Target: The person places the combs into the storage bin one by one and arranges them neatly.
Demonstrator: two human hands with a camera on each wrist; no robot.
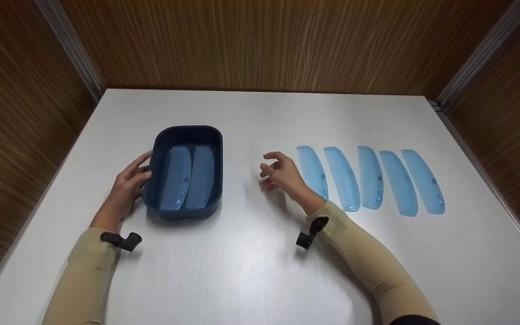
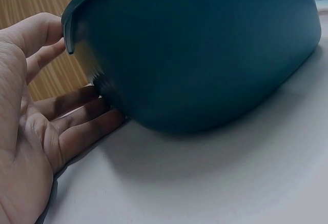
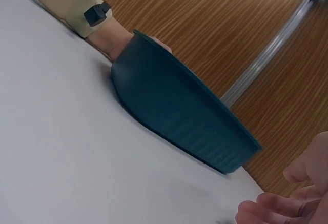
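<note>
Left hand (image 1: 127, 189) flat against the left wall of a dark blue tub (image 1: 188, 169), fingers (image 2: 84, 124) straight and slightly apart, tips touching the tub's side low down where it meets the white worktop (image 1: 251, 271), thumb up near the rim. Standing on the left half of the worktop, that tub, with two blue combs (image 1: 188, 178) lying side by side inside, long sides running near to far. In the left wrist view only the tub's outer wall, the inside hidden. Right of the tub, hovering over bare worktop, the right hand (image 1: 282, 176), fingers loosely curled and apart, holding nothing, well clear of the tub and just left of the nearest loose comb. In the right wrist view only a few fingertips, cut off at the lower right corner. Further right, a row of five light blue combs (image 1: 370, 178) flat on the worktop, each running near to far, the leftmost partly covered by the right wrist. Small marks on the combs too fine to read. Beige sleeves and a dark wrist mount on each forearm.
</note>
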